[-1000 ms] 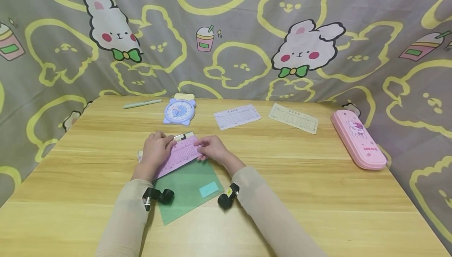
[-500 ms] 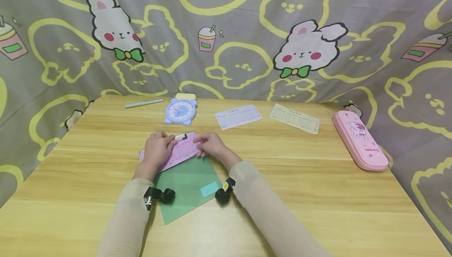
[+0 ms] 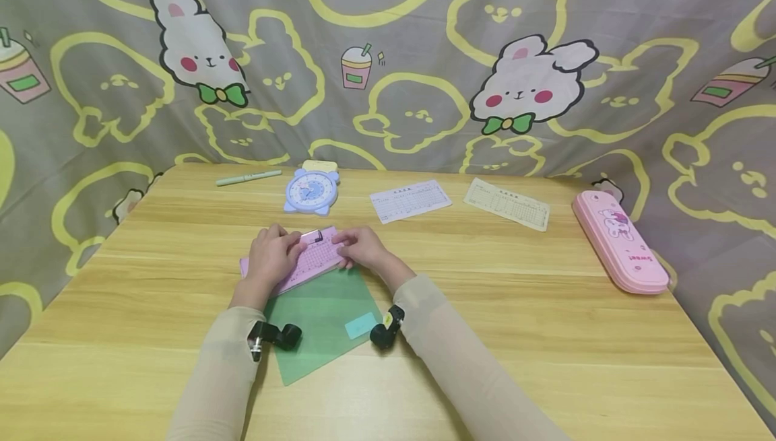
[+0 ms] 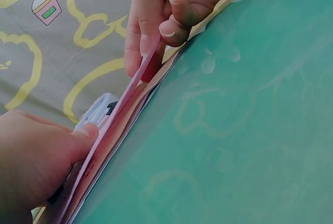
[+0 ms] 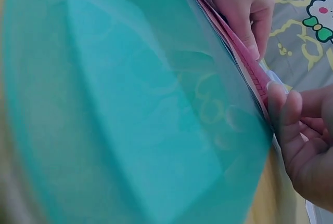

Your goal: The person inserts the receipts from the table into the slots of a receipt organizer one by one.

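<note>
A pink printed slip (image 3: pixel 315 256) lies across the top of a green clipboard (image 3: pixel 319 320), beneath a metal clip (image 3: pixel 312 237). My left hand (image 3: pixel 271 259) grips at the clip, its thumb against it in the left wrist view; its other fingertips are partly hidden. At the slip's upper right corner, my right hand (image 3: pixel 364 250) pinches the edge between thumb and fingers. The wrist views show the pink slip (image 4: pixel 112 115) edge-on, with other thin layers right under it. A small turquoise label (image 3: pixel 361 326) sits low on the green surface.
Behind the hands are a light green pen (image 3: pixel 248 178), a blue toy clock (image 3: pixel 312 192) and a pale yellow block (image 3: pixel 320 165). A lilac form (image 3: pixel 410 201) and a cream form (image 3: pixel 507 204) lie further right. A pink pencil case (image 3: pixel 620 242) stands at the right edge.
The pink slip has slid up to the clipboard's top edge, covering the pale strip seen there before. My right hand moved slightly up and left with it. My left hand has stayed by the clip.
</note>
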{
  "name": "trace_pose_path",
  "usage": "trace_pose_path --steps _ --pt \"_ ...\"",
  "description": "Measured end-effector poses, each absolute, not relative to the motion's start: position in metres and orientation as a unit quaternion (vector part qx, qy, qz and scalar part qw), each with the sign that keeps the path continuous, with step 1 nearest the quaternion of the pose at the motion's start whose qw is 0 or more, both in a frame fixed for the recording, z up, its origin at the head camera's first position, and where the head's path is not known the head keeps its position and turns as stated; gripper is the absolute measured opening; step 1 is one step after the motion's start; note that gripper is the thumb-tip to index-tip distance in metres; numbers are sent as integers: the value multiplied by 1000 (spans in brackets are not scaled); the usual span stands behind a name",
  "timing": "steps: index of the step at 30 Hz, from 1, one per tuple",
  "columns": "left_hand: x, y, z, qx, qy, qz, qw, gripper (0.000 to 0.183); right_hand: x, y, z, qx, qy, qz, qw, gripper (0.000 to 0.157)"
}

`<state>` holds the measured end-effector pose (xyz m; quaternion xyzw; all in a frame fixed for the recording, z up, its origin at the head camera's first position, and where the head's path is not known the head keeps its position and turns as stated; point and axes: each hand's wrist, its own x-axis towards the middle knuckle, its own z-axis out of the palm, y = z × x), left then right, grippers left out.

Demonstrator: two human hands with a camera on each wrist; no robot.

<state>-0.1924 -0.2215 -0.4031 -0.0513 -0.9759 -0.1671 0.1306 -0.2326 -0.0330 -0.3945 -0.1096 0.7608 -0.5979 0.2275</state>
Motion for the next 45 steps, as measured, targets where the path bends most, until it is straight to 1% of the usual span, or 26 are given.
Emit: trace_pose_path --steps 8,11,16,19,27,32,36,41,45 --pt "-191 -221 -403 -36 -973 -193 125 36 -232 -5 -394 -135 761 -591 231 25" --pt "-191 -221 -404 -34 -972 -198 123 37 -234 15 -388 -137 772 -581 218 28" --pt "-191 -222 -404 -36 -970 -203 126 38 -245 58 -380 -174 798 -552 167 31" --pt "-190 -222 -404 -34 -970 -203 127 38 -250 84 -373 -172 801 -554 143 32" --pt "-190 -221 -405 -30 -969 -209 127 39 -272 155 -366 -143 865 -479 43 37" --pt "-190 -221 -405 -31 -968 -211 130 39 -284 191 -363 -96 889 -448 1 48" --pt "-190 -221 -405 -34 -968 -210 133 39 -294 216 -364 -66 897 -437 -7 59" --pt "-190 -221 -405 -32 -968 -210 131 39 -303 241 -371 -27 900 -434 6 73" --pt "-191 -221 -405 -29 -969 -210 124 40 -307 253 -377 1 905 -425 19 76"
